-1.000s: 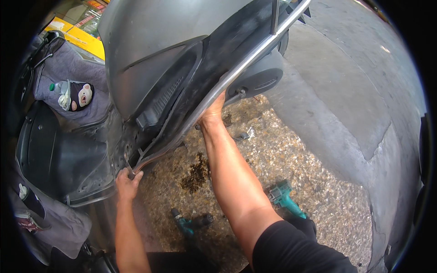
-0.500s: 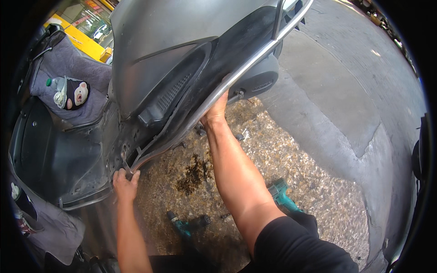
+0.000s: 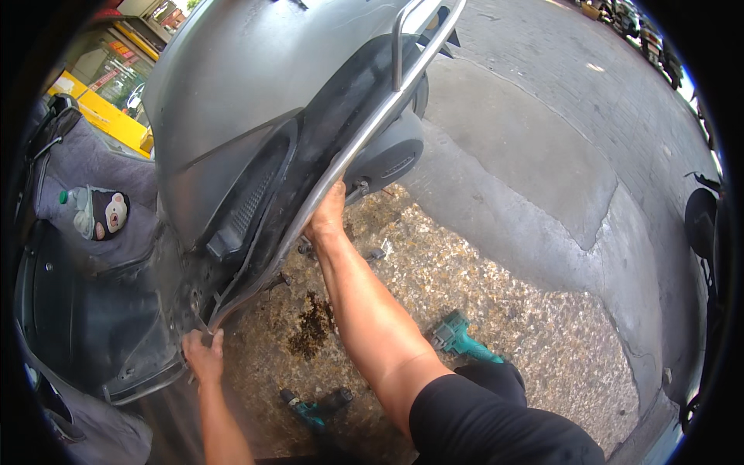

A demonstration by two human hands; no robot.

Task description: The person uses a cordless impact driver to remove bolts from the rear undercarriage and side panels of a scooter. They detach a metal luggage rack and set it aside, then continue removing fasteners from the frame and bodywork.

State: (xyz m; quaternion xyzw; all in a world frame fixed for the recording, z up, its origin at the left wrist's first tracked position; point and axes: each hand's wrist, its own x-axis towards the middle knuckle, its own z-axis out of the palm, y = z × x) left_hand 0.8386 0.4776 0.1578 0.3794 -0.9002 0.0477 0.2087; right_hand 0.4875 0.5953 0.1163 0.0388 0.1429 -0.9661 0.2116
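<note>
The scooter [image 3: 213,85] fills the left and middle, its dark panel [image 3: 350,87] edged by a metal rail [image 3: 363,138]. A teal drill [image 3: 469,345] and a second drill [image 3: 311,413] lie below, seemingly within reach. The right hand [image 3: 328,213] is under the rail, apparently supporting it, fingers hidden, grip impossible to tell; the left hand [image 3: 204,359] pinches the panel's front corner, probably steadying it

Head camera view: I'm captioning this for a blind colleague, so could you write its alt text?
A person has both bare hands at the side of a grey scooter: the right hand, partly hidden, at a metal rail, the left hand at the lower edge near the footboard. Two teal power tools lie on the pebbled ground.
</note>
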